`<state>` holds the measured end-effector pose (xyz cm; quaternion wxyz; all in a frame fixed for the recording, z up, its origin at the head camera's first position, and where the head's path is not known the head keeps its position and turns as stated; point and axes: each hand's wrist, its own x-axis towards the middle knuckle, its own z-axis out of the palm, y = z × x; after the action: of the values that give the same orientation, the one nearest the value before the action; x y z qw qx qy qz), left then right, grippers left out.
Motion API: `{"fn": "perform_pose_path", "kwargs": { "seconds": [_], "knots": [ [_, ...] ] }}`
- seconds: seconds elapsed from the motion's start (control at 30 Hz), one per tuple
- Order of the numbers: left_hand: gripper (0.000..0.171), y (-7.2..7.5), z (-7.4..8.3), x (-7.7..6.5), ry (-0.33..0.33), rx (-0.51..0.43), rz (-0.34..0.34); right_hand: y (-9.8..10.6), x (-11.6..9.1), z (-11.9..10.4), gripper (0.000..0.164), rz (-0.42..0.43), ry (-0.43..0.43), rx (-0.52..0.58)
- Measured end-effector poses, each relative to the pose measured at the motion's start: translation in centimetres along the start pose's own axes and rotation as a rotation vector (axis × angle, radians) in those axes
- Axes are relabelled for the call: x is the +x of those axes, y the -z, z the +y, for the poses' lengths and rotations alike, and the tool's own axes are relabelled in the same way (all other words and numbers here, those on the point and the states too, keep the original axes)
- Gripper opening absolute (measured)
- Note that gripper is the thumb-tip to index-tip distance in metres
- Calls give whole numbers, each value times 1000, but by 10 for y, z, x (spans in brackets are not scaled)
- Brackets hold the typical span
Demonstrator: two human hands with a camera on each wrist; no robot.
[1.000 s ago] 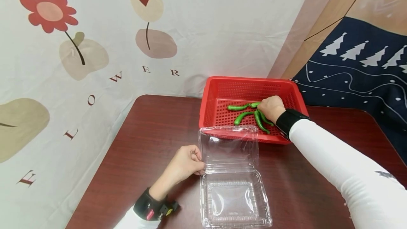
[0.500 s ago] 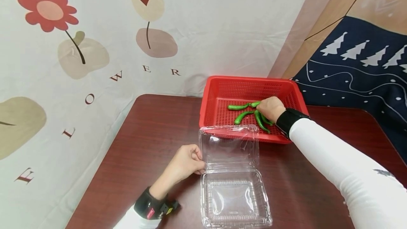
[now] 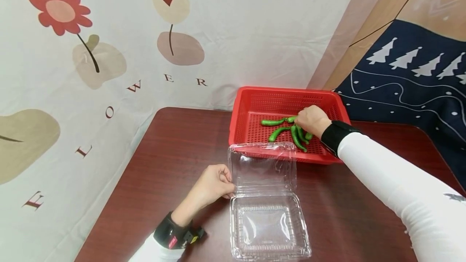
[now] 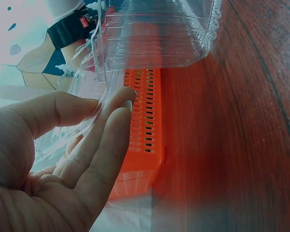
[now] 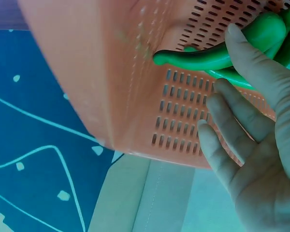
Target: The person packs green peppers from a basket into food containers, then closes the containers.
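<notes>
My left hand (image 3: 214, 186) pinches the left edge of an open clear plastic clamshell container (image 3: 270, 226) near its hinge, thumb on one side and fingers on the other. The container's lid (image 3: 262, 169) stands raised against the front of a red perforated basket (image 3: 240, 92). My right hand (image 3: 311, 121) is inside the basket, over several green chili peppers (image 3: 273, 123). In the right wrist view the thumb lies over one green chili pepper (image 5: 198, 60), gripping it against fingers partly hidden behind it. Other peppers lie under and beside it.
Under everything is a dark reddish-brown table (image 3: 174, 140). A white cloth with printed flowers (image 3: 255, 31) hangs behind it, and a navy cloth with white trees (image 3: 407, 76) is at the right.
My right hand has risen slightly, and a pepper's end now shows below it as the peppers near it shift. The left hand stays on the container.
</notes>
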<state>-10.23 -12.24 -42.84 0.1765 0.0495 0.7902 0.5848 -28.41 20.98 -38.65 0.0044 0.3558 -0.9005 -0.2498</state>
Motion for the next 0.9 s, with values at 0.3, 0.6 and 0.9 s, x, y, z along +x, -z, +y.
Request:
{"fn": "perform_pose_path", "kwargs": {
  "seconds": [0.3,0.6,0.9],
  "knots": [
    [19,0,2,-1,-11,-23,-1,6,-4,8,26,-10,41,76],
    [18,1,1,-2,-8,-15,1,25,-8,19,19,25,31,294],
    [18,1,1,-1,-3,-13,6,44,-19,21,12,42,-72,511]
  ]
}}
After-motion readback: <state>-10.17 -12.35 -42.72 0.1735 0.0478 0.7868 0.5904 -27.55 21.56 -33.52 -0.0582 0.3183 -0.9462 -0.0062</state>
